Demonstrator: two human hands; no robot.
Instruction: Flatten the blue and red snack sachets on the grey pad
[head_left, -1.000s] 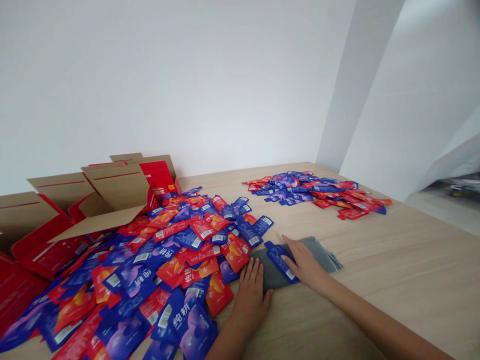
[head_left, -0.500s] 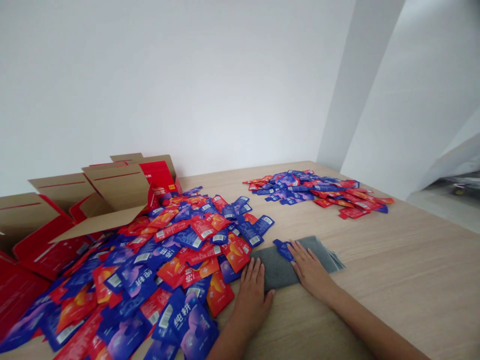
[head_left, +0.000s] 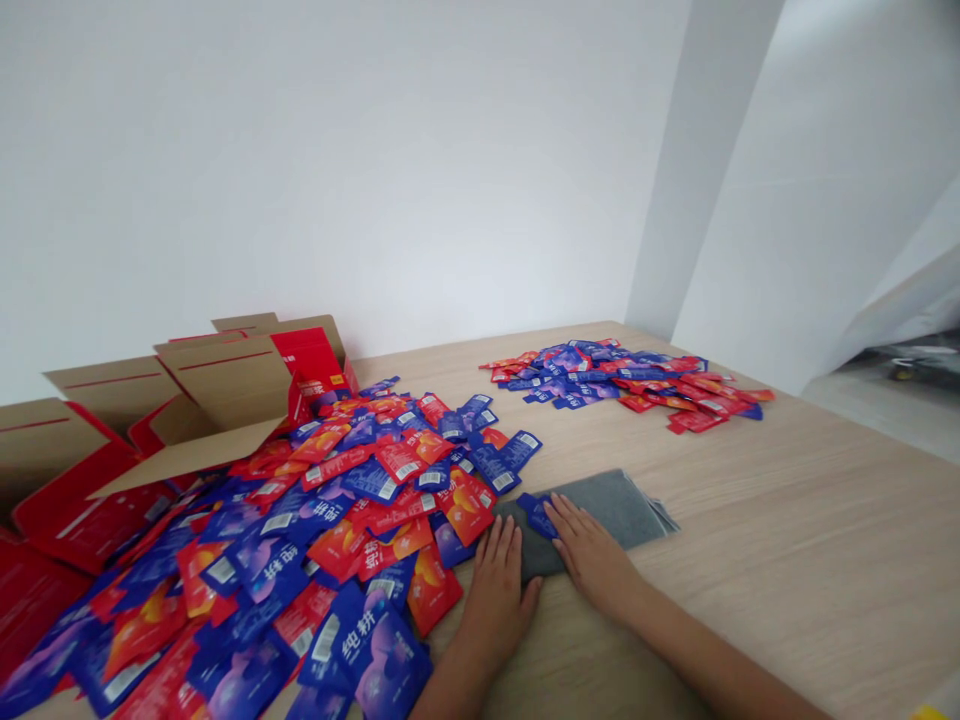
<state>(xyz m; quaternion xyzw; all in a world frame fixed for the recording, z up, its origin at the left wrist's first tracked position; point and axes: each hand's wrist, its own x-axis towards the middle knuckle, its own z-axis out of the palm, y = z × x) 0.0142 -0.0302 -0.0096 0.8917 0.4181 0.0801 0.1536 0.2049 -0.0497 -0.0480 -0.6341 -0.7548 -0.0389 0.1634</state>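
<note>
Here goes my right hand, shifted left across the grey cloth over the last half second, and the blue pouch comes with it. That leaves the pouch just beside my left hand, near the cloth's left end, lower centre of the frame; I judge it is being slid over the fabric under my fingers. Right fingers lie flat, held close together, covering much of the pouch, not pinching it. Left fingers are extended and close together too, thumb apart, resting at the cloth's left end, in the same place as before.

Around me, the large pile of red and blue pouches fills the lower left and crowds right up beside my left hand, leaving little room that way. Open red boxes stand behind it at left. The smaller pouch pile sits well apart, towards the table's far edge, right of centre.
</note>
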